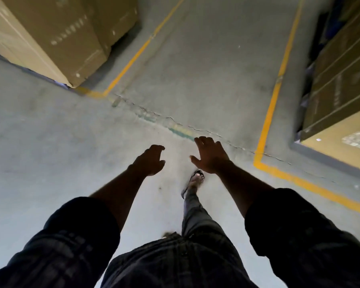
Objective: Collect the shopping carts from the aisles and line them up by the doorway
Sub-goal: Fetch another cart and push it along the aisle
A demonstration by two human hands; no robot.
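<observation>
No shopping cart shows in the head view. My left hand and my right hand are stretched out in front of me over a grey concrete floor, palms down, side by side and a little apart. Both hold nothing. The right hand's fingers are spread; the left hand's fingers curl loosely. My right foot in a sandal is stepping forward below the hands.
Stacked cardboard boxes stand at the upper left and more boxes along the right. Yellow floor lines border an aisle running ahead between them. A crack crosses the concrete.
</observation>
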